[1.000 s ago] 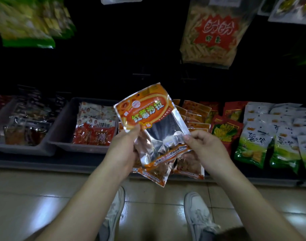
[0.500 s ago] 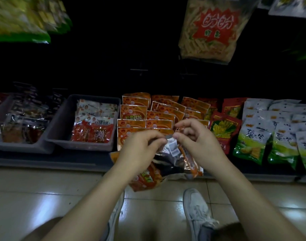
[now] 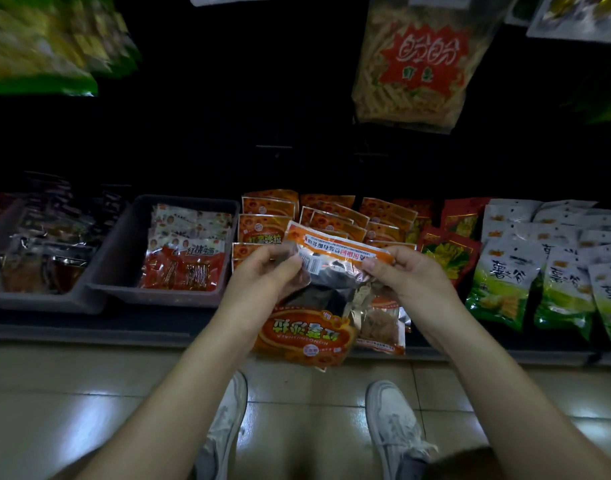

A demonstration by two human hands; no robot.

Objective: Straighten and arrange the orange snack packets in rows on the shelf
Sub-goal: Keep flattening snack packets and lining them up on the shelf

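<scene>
Flipped since a second ago: packet (image 3: 307, 334) now upside down, orange label lowest. Pinched at its upper edge by left hand (image 3: 262, 278) and right hand (image 3: 408, 275), fingers curled on the foil. Held over the shelf's (image 3: 89, 332) front edge, before the orange rows (image 3: 269, 206). Grey bin (image 3: 124, 244) to the left, green bags (image 3: 498, 292) to the right.
</scene>
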